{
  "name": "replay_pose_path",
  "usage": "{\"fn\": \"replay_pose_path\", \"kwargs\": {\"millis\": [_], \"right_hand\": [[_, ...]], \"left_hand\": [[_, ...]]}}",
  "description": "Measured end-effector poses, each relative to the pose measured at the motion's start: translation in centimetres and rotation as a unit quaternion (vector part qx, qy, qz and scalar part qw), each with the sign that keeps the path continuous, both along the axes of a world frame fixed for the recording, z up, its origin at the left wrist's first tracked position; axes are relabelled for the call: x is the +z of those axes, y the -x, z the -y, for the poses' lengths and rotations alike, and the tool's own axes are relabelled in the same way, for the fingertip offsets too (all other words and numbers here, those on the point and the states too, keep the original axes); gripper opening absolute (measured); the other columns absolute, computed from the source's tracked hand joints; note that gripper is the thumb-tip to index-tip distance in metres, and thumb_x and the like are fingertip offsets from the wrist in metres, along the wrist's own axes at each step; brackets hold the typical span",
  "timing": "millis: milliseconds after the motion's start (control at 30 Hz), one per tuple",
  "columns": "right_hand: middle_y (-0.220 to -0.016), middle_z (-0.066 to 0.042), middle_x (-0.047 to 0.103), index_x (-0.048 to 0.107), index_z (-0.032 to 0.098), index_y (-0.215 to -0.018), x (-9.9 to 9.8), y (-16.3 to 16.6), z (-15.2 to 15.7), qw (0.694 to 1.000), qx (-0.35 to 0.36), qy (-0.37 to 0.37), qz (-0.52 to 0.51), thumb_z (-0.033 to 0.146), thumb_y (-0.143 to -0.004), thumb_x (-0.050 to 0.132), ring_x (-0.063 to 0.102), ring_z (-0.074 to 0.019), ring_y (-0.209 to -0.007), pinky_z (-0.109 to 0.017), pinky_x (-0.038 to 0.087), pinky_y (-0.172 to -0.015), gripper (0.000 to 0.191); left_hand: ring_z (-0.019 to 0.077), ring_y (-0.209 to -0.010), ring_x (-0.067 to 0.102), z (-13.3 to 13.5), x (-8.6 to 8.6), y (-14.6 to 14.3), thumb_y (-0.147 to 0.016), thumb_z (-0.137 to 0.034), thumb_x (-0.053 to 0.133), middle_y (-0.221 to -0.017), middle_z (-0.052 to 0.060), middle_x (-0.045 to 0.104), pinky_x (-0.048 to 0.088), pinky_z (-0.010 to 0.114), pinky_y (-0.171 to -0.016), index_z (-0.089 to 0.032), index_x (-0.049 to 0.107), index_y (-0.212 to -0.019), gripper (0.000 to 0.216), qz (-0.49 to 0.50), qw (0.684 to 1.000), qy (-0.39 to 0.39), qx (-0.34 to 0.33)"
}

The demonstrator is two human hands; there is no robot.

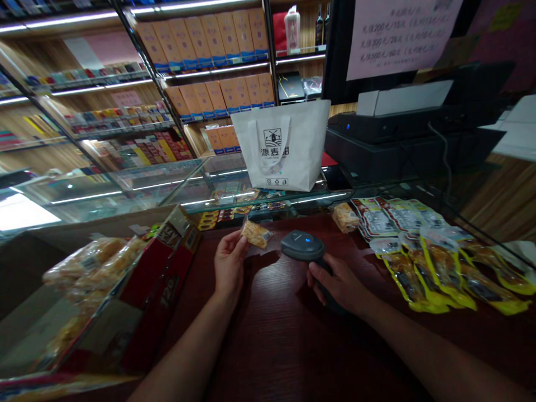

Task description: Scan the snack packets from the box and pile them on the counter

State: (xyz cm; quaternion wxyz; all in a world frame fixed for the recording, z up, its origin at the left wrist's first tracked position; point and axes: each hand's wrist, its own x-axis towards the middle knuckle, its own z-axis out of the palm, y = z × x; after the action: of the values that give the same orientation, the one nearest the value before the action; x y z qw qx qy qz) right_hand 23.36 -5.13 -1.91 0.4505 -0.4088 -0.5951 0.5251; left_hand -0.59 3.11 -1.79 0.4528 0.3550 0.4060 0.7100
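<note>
My left hand [229, 262] pinches a small clear-wrapped pastry packet [256, 233] above the dark wooden counter [276, 340]. My right hand [338, 282] is wrapped round the handle of a dark grey barcode scanner [302, 246] with a blue light on top. The scanner's head sits just right of the packet, almost touching it. A white paper shopping bag [282, 144] with a printed logo stands upright on the glass case behind them.
Several yellow and silver snack pouches [422, 251] lie spread at the right, and another wrapped pastry [345, 216] near them. A red box holding bagged pastries [90, 268] stands at the left. A black till machine [402, 134] is behind; shelves of boxes [213, 50] fill the back.
</note>
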Motion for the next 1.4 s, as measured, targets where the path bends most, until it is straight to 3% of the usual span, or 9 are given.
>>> {"fn": "replay_pose_path", "kwargs": {"millis": [567, 733, 967, 1067, 1200, 1300, 1400], "right_hand": [[-0.066, 0.0, 0.064, 0.056, 0.02, -0.081, -0.4, -0.4, 0.7, 1.0, -0.012, 0.003, 0.001, 0.066, -0.093, 0.053, 0.053, -0.0118, -0.039, -0.024, 0.04, -0.038, 0.047], [-0.052, 0.002, 0.057, 0.056, 0.021, -0.077, -0.5, -0.5, 1.0, 1.0, -0.002, 0.004, 0.015, 0.064, -0.096, 0.049, 0.054, -0.0141, -0.041, -0.025, 0.042, -0.042, 0.047], [-0.062, 0.001, 0.064, 0.057, 0.021, -0.081, -0.6, -0.2, 0.6, 1.0, 0.003, 0.007, 0.0, 0.066, -0.092, 0.053, 0.052, -0.012, -0.039, -0.024, 0.042, -0.041, 0.046], [-0.063, 0.0, 0.065, 0.056, 0.02, -0.079, -1.2, -0.4, 0.2, 1.0, -0.012, 0.029, -0.004, 0.068, -0.09, 0.054, 0.052, -0.0116, -0.039, -0.024, 0.041, -0.039, 0.049], [-0.062, -0.001, 0.065, 0.058, 0.02, -0.086, -1.9, -0.9, -0.3, 0.999, 0.0, 0.046, 0.003, 0.071, -0.088, 0.055, 0.054, -0.0138, -0.041, -0.025, 0.044, -0.039, 0.052], [-0.06, -0.001, 0.065, 0.06, 0.019, -0.092, -1.9, -1.2, -0.2, 0.999, 0.007, 0.046, 0.011, 0.071, -0.089, 0.053, 0.055, -0.015, -0.042, -0.027, 0.046, -0.041, 0.053], [-0.06, -0.001, 0.065, 0.06, 0.02, -0.089, -1.7, -1.0, 0.1, 0.999, -0.012, 0.037, 0.001, 0.071, -0.089, 0.056, 0.054, -0.0143, -0.041, -0.026, 0.045, -0.04, 0.051]], "left_hand": [[0.0199, -0.1, 0.069, 0.8, -0.4, -0.2, -0.067, -0.032, 0.082, -0.102, 0.004, 0.074, 0.053, 0.033, -0.087, -0.021, 0.067, -0.094, 0.032, -0.042, 0.999, 0.009, 0.013], [0.0202, -0.099, 0.069, 1.4, -0.1, 0.0, -0.075, -0.03, 0.076, -0.104, 0.006, 0.074, 0.052, 0.034, -0.091, -0.02, 0.07, -0.098, 0.026, -0.121, 0.99, -0.057, 0.042], [0.0211, -0.101, 0.069, 2.1, 1.2, -0.1, -0.075, -0.03, 0.078, -0.105, 0.006, 0.074, 0.052, 0.036, -0.095, -0.019, 0.071, -0.097, 0.025, -0.155, 0.982, -0.095, 0.053], [0.0212, -0.101, 0.069, 3.4, 3.3, 0.3, -0.076, -0.033, 0.079, -0.106, 0.007, 0.074, 0.053, 0.035, -0.094, -0.019, 0.072, -0.099, 0.028, -0.165, 0.976, -0.119, 0.075], [0.0182, -0.094, 0.07, 6.8, 8.4, 3.0, -0.079, -0.035, 0.079, -0.102, 0.005, 0.074, 0.055, 0.031, -0.088, -0.02, 0.071, -0.106, 0.031, -0.186, 0.961, -0.166, 0.12], [0.0149, -0.087, 0.068, 9.6, 13.4, 7.3, -0.078, -0.034, 0.081, -0.097, 0.002, 0.072, 0.056, 0.027, -0.082, -0.021, 0.071, -0.107, 0.034, -0.221, 0.936, -0.202, 0.188], [0.0128, -0.075, 0.067, 11.5, 17.9, 13.5, -0.075, -0.034, 0.083, -0.092, 0.003, 0.074, 0.055, 0.024, -0.071, -0.018, 0.071, -0.106, 0.038, -0.27, 0.926, -0.146, 0.221]]}}
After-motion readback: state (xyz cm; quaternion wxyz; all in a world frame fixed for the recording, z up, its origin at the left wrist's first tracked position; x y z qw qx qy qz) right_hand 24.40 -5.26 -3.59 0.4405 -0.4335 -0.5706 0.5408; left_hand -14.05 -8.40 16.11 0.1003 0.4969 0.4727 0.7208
